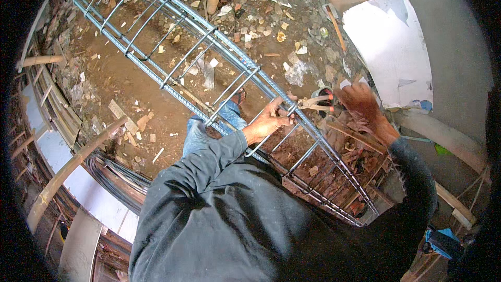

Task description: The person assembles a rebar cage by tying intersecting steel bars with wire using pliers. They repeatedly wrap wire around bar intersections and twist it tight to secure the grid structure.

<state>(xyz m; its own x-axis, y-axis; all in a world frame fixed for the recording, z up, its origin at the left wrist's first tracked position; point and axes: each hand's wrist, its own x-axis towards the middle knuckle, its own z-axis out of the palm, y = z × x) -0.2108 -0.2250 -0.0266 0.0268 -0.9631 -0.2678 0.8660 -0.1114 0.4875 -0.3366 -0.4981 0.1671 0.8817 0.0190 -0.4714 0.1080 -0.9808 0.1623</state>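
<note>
Dark shirt overlaps a steel cage slanting upper-left to lower-right.

ribbed metal with a dull sheen makes up the rebar cage crossing the frame; the pincers at centre right are bare metal with orange-coated handle ends. the garment, lower centre, is matt dark cloth. upper right, the white sheet looks smooth, its edge ragged. the soil is rough; the pole, lower left, smooth-looking wood.
</note>
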